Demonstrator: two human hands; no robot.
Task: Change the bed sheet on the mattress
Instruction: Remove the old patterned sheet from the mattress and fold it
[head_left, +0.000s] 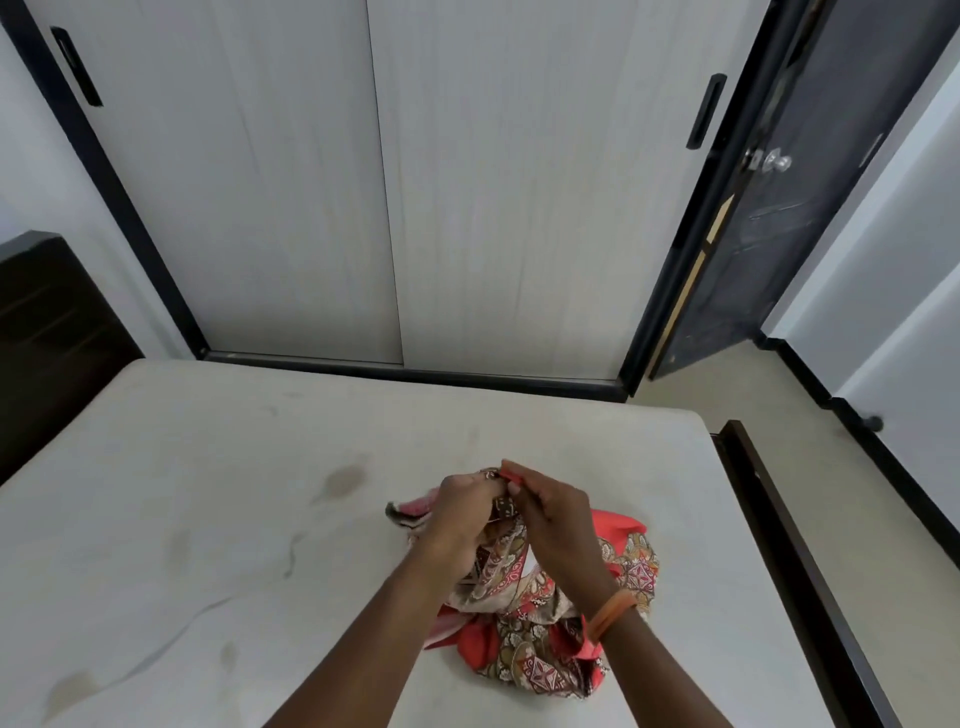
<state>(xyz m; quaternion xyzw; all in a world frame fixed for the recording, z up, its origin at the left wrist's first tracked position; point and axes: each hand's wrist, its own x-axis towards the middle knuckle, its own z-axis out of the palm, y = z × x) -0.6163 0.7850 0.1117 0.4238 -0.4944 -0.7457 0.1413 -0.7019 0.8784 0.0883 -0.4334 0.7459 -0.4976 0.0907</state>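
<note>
Both hands grip the bunched red patterned sheet (524, 623) on the bare mattress (208, 493): left hand (460, 512) clutches a fold, right hand (553, 512) pinches its red edge

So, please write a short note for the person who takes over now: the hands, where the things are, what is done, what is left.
Left hand: grips the sheet at its raised edge.
Right hand: pinches the same edge, close beside the left hand.
The sheet is patterned red, bunched in a heap on the mattress, toward its right side.
Done: the mattress is bare, stains show.
Left: find the corners, open the sheet, spread it over the mattress and tuck it in.
</note>
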